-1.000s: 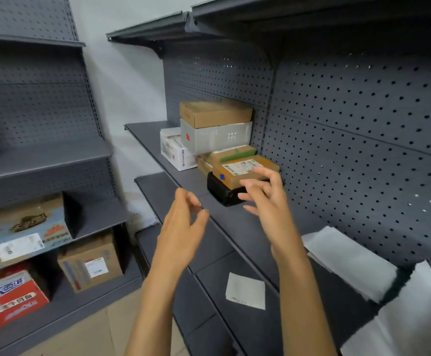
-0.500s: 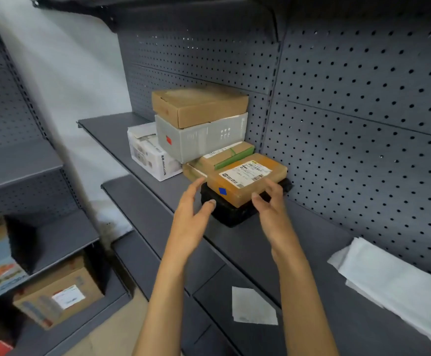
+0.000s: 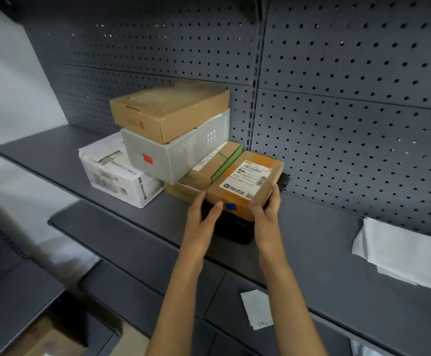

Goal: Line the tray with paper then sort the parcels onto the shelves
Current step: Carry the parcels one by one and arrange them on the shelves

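A brown parcel (image 3: 245, 185) with a white label and a blue sticker lies on a black parcel (image 3: 235, 228) on the grey shelf (image 3: 132, 217). My left hand (image 3: 204, 214) touches the brown parcel's near left corner and my right hand (image 3: 267, 209) grips its near right corner. Both hands hold that parcel between them. To the left stand a white box (image 3: 116, 173), a grey box (image 3: 173, 155) with a red sticker, a tan box (image 3: 168, 109) on top, and a green-taped parcel (image 3: 214, 163).
White paper sheets (image 3: 401, 253) lie at the right of the shelf. A small white slip (image 3: 256, 308) rests on the lower shelf. A pegboard wall (image 3: 350, 98) backs the shelf. A cardboard box (image 3: 45, 343) sits on the low left shelf.
My view has moved closer to the shelf. Both hands have reached forward and closed on the near corners of the brown labelled parcel.
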Action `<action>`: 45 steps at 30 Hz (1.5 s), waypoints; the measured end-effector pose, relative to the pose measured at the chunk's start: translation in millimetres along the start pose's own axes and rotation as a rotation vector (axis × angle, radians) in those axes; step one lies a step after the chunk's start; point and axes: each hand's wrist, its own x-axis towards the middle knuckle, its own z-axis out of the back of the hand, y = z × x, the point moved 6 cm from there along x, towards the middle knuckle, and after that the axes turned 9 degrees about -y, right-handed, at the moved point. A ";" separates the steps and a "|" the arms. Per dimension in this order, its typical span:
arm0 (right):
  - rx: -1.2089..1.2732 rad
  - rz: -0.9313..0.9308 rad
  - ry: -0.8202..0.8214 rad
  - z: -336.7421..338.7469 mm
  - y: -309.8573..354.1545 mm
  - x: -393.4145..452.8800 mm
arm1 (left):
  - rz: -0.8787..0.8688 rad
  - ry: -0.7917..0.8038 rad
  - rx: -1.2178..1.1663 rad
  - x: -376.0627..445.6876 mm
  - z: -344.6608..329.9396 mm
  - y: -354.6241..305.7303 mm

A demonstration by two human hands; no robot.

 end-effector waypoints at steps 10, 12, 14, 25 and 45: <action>0.060 -0.079 -0.094 -9.0 0.3 -9.9 | 0.023 -0.050 -0.057 20.8 -3.1 6.3; 0.068 -0.086 -0.110 -5.7 1.4 -10.4 | 0.025 -0.051 -0.053 17.6 -5.0 4.2; 0.073 -0.081 -0.131 -2.3 3.6 -11.7 | 0.033 -0.048 -0.056 13.1 -8.3 1.3; 0.174 0.029 -0.212 37.2 54.1 -21.2 | -0.226 0.035 -0.161 -23.6 -23.0 -70.8; 0.218 0.274 -0.601 268.1 129.8 -122.3 | -0.245 0.459 -0.301 -196.3 -184.2 -126.9</action>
